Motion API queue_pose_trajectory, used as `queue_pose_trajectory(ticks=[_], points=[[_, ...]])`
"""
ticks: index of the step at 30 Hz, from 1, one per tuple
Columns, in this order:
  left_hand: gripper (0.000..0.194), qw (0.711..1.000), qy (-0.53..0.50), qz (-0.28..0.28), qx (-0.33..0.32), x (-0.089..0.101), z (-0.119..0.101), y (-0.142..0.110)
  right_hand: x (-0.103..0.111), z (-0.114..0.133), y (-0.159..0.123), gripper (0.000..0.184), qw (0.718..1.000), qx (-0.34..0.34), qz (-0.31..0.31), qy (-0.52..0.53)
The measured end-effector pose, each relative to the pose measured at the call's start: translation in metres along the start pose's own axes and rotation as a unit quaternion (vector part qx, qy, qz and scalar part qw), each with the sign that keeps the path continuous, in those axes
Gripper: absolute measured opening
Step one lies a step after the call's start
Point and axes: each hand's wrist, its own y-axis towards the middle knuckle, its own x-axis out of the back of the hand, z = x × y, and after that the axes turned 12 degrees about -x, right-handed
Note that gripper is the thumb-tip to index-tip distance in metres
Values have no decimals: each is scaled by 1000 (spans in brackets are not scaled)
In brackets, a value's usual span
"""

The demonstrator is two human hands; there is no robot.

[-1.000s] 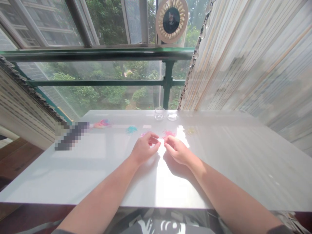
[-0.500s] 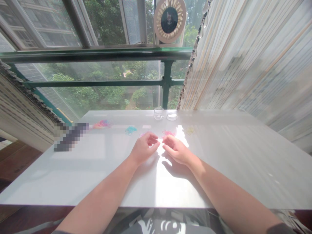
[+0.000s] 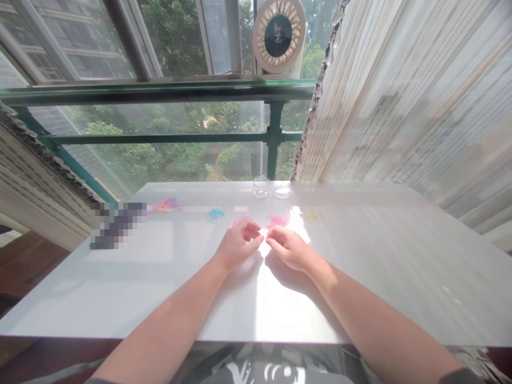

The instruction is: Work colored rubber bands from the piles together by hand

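A white bench (image 3: 160, 304) fills the lower view, with a striped sheer curtain (image 3: 400, 96) hanging to its right and a green railing (image 3: 160, 94) crossing the window behind it. The person's two bare hands are above the middle of the bench. The left hand (image 3: 238, 244) is loosely curled, thumb and forefinger pointing inward; the right hand (image 3: 290, 246) is curled more tightly towards it. Their fingertips nearly meet, with a narrow bright gap between, and I cannot tell whether either pinches something thin. A round fan (image 3: 279, 36) shows high up in front of the window.

On the bench at far left is a dark object (image 3: 120, 226), pixelated beyond reading, with a multicoloured bundle (image 3: 168, 204) just beside it. Two clear round containers stand side by side near the back edge: a taller cup (image 3: 261, 188) and a shallow dish (image 3: 282, 192); their contents, if any, are too small to make out. Smallest are the loose piles of thin strands: pink (image 3: 277, 220) just beyond the right hand, purple partly hidden behind the left, teal farther left, pale yellow to the right.
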Motion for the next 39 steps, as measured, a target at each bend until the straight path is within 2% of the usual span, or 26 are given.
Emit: queue_pose_trajectory(ticks=[20, 28, 31, 39], points=[[20, 1000, 12, -11, 2, 1, 1, 1, 3, -4, 1, 7, 999, -13, -33, 0], [16, 1000, 3, 11, -10, 0, 0, 0, 1, -1, -3, 14, 999, 0, 23, 22], [16, 1000, 2, 15, -14, -1, 0, -1, 1, 0, -2, 8, 1000, 2, 9, 15], [18, 1000, 2, 6, -6, 0, -3, -1, 1, 1, -3, 11, 1000, 0, -6, 11]])
